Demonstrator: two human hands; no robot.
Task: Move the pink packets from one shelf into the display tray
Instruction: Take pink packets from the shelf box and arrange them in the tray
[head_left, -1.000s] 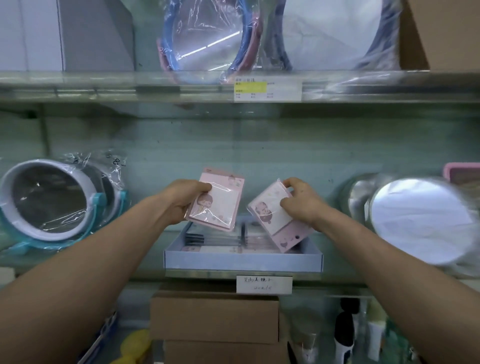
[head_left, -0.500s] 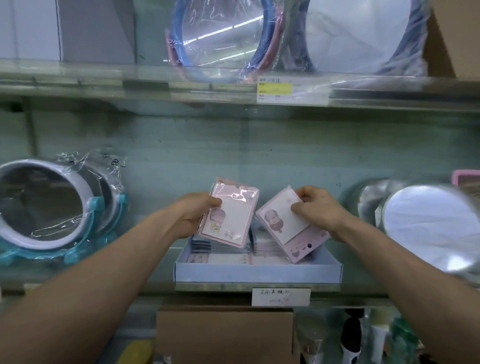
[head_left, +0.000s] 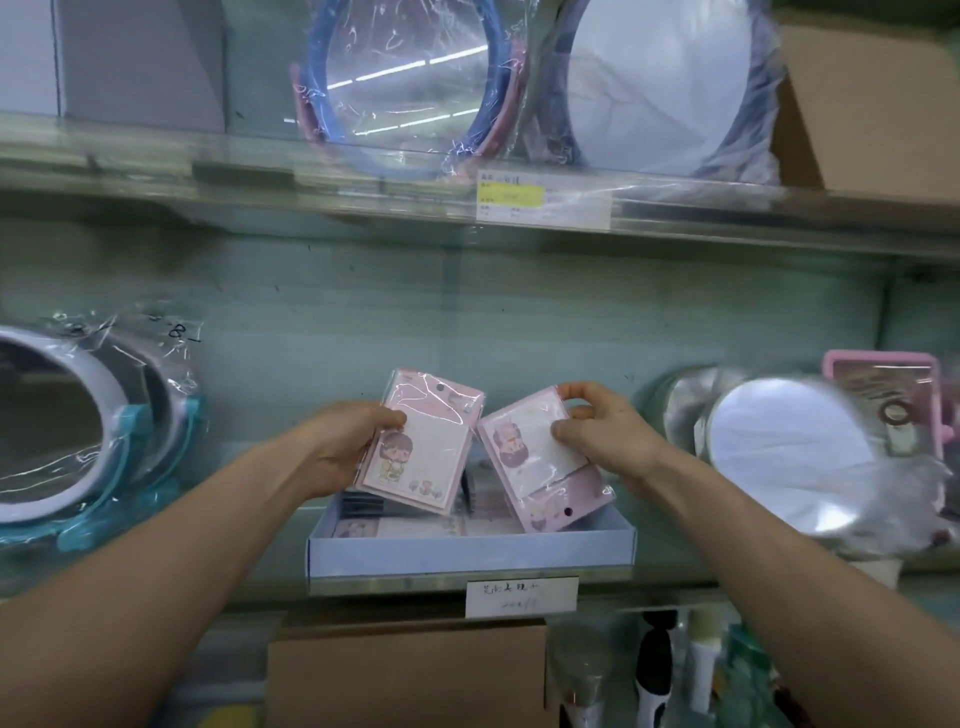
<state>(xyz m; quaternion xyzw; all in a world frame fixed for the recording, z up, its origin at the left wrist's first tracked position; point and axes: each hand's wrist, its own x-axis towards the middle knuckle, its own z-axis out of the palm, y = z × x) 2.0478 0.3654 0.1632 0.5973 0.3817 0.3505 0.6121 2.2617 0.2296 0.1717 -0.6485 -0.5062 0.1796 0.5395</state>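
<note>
Pink packets were pinched, one in our left hand and one in our right hand, just above the display tray, and the slippery wrap could have let them slide out crooked.

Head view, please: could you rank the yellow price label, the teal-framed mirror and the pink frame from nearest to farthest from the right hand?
1. Pink frame, far right, same shelf as the right hand.
2. Yellow price label, above on the upper shelf edge.
3. Teal-framed mirror, far left.
</note>
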